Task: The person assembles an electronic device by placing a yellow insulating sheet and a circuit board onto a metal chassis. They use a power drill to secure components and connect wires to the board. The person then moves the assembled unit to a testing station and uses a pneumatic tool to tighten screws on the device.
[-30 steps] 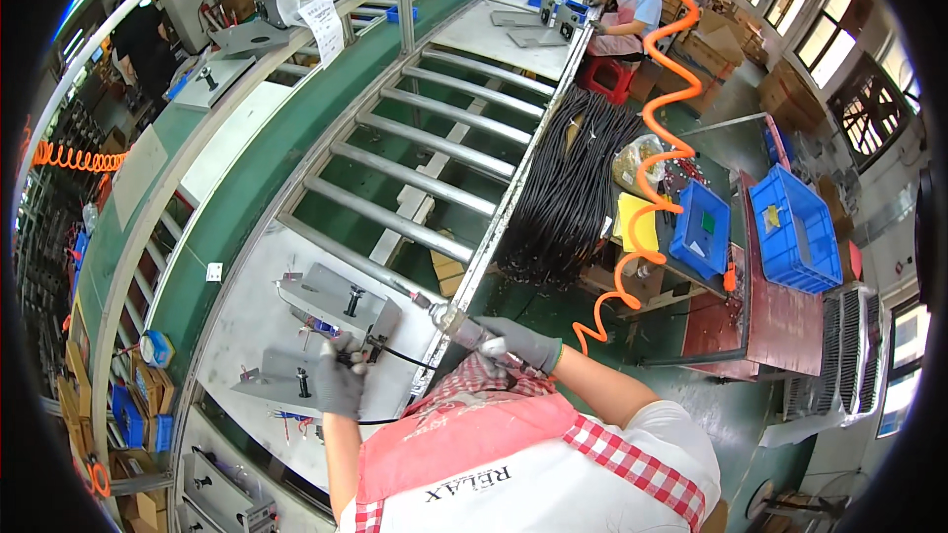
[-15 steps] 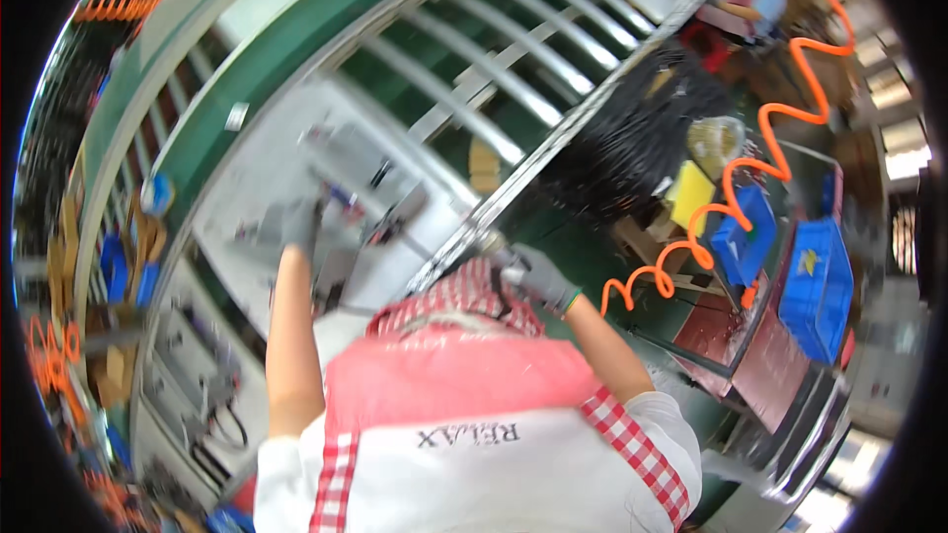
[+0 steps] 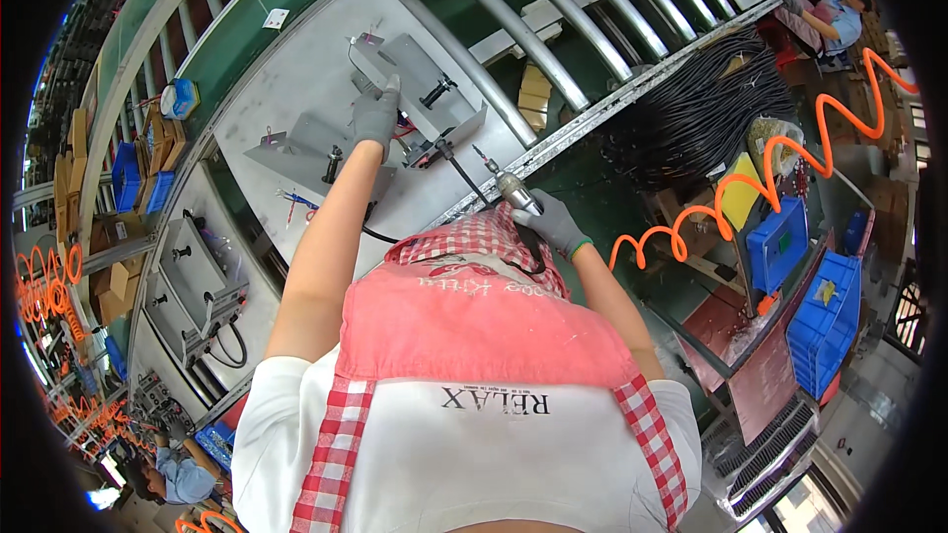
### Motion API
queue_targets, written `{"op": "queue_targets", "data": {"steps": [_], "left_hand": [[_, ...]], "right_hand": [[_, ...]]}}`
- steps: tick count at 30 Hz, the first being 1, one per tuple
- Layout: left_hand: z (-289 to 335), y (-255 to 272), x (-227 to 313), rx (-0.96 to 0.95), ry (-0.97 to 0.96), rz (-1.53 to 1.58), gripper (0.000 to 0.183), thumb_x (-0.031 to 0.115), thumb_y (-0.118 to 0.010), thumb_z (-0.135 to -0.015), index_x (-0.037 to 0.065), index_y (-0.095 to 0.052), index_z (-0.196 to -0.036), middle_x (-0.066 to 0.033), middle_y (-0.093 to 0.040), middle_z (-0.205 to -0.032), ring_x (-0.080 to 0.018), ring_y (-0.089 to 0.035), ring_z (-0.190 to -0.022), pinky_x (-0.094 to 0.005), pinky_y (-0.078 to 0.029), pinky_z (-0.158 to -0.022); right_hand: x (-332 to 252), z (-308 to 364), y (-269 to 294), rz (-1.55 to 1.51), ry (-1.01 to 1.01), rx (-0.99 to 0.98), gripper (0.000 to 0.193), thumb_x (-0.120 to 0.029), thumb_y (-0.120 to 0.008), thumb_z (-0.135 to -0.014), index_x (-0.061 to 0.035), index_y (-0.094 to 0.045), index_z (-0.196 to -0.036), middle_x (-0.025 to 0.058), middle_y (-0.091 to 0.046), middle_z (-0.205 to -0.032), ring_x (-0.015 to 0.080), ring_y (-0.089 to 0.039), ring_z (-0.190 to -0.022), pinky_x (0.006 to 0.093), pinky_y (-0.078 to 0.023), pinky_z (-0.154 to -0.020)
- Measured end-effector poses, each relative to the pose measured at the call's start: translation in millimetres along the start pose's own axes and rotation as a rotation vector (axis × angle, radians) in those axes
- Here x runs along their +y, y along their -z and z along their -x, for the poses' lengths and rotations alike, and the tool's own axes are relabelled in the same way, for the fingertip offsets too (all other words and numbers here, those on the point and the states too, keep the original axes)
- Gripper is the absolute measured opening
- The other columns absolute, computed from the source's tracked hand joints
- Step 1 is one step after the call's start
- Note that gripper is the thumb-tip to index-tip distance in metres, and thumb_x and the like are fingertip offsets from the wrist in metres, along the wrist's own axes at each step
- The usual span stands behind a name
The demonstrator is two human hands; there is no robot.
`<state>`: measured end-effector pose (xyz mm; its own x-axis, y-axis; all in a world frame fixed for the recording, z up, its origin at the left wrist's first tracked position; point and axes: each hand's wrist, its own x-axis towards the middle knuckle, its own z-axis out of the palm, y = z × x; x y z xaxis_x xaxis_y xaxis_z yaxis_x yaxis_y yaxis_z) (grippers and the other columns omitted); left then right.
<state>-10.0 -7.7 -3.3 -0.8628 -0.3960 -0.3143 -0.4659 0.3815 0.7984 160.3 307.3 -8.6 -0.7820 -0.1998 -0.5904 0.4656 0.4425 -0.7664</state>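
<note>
My left hand (image 3: 375, 118), in a grey glove, is closed at the edge of a grey sheet-metal housing (image 3: 420, 79) on the white worktop; its fingertips are partly hidden. The housing has a black fitting and a black cable (image 3: 464, 176) at its near end. Beside it, left of my forearm, lies a second grey housing (image 3: 311, 143) with a similar black part. My gloved right hand (image 3: 555, 224) is closed around a silver power screwdriver (image 3: 515, 193) at the bench edge. The tool's bit points away from me, up and left, apart from the housing.
Metal rollers (image 3: 523, 25) continue beyond the worktop. Black cables (image 3: 701, 104) hang in a bundle at the right, near an orange coiled hose (image 3: 731, 222) and blue bins (image 3: 825, 321). More grey housings (image 3: 188, 281) lie at the left. Co-workers sit at far right and lower left.
My left hand has moved from the left-hand housing area forward and right to the other housing. The right hand stays near the bench edge, with the screwdriver now plainly visible. The view has shifted.
</note>
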Motion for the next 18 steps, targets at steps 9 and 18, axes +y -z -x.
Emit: {"op": "queue_targets", "data": {"steps": [9, 18], "left_hand": [[8.1, -5.5, 31.6, 0.072, 0.025, -0.204, 0.056, 0.051, -0.058, -0.08, -0.004, -0.067, -0.086, -0.0167, -0.065, -0.081, -0.0269, -0.059, -0.075, -0.0379, -0.046, -0.072], [7.7, -11.2, 37.6, 0.114, 0.045, -0.304, 0.058, 0.056, -0.056, -0.077, 0.0, -0.067, -0.077, -0.0229, -0.065, -0.082, -0.0376, -0.062, -0.079, -0.0435, -0.046, -0.074]], "right_hand": [[20.4, -33.5, -19.0, 0.002, 0.077, 0.011, 0.065, -0.05, -0.071, -0.069, -0.0058, -0.057, -0.115, 0.0167, -0.063, -0.102, 0.0267, -0.062, -0.092, 0.0352, -0.047, -0.082], [11.6, -32.6, -10.0, 0.04, 0.024, -0.03, 0.068, -0.052, -0.071, -0.067, -0.0065, -0.058, -0.115, 0.0189, -0.061, -0.107, 0.0308, -0.06, -0.098, 0.0385, -0.046, -0.086]]}}
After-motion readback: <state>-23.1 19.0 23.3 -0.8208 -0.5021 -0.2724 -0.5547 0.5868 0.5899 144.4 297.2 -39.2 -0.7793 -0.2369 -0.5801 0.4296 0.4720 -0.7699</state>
